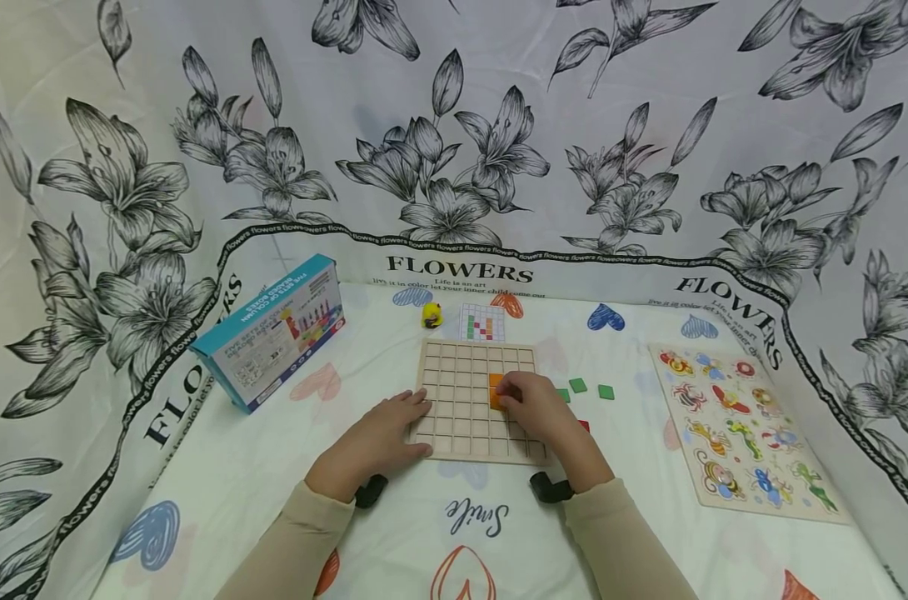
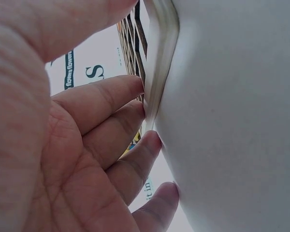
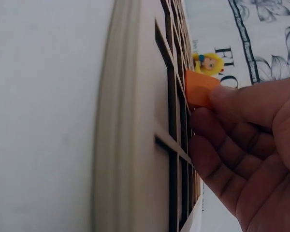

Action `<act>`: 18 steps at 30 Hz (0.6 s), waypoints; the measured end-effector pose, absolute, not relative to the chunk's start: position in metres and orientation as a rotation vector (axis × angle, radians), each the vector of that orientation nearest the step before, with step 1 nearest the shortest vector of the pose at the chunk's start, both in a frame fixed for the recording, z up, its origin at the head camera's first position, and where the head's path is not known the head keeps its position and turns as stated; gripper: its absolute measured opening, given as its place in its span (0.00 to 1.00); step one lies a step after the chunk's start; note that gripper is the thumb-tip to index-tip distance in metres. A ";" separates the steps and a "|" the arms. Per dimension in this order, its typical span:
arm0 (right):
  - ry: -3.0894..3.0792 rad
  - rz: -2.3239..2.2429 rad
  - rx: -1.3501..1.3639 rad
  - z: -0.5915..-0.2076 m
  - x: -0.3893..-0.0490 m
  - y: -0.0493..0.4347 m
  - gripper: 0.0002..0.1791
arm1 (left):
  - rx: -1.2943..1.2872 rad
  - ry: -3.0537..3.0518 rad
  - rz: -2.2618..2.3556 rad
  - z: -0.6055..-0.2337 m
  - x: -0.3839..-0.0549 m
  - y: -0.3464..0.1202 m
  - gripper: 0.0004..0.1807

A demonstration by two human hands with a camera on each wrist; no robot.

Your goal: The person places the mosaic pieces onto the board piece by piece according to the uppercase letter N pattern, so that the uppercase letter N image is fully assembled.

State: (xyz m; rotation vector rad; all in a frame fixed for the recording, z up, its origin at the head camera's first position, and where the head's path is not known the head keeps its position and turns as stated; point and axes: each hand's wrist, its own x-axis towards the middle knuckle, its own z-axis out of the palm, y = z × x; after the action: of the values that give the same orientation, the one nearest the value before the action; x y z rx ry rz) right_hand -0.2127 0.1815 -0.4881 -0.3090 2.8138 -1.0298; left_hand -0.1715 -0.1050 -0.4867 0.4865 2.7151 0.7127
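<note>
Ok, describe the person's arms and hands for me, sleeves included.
The left sleeve and right sleeve are plain beige and long, reaching the wrists. The left hand and right hand wear no gloves. A small black device shows at each wrist.

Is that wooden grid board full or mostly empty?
Mostly empty: the grid board shows bare squares nearly everywhere except where the right hand pinches an orange piece.

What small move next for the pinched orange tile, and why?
Probably lower the orange tile flat into a square of the board: the right grip pinches it, it appears raised in the right wrist view, and the left grip rests at the board's edge.
</note>
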 end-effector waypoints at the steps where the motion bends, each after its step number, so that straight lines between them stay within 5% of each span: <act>1: 2.808 -1.025 -0.305 -0.488 -0.212 0.182 0.02 | 0.487 2.715 0.712 -0.487 -0.172 -0.105 0.41; 18: 2.816 -0.962 -0.355 -0.495 -0.209 0.183 0.03 | 0.495 2.709 0.729 -0.486 -0.172 -0.105 0.41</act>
State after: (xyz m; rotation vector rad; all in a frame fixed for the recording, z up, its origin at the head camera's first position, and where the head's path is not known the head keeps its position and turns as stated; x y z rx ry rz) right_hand -0.2090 0.1827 -0.4948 -0.3548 2.8160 -0.9621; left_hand -0.1716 -0.1046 -0.4865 0.4946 2.7090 0.7295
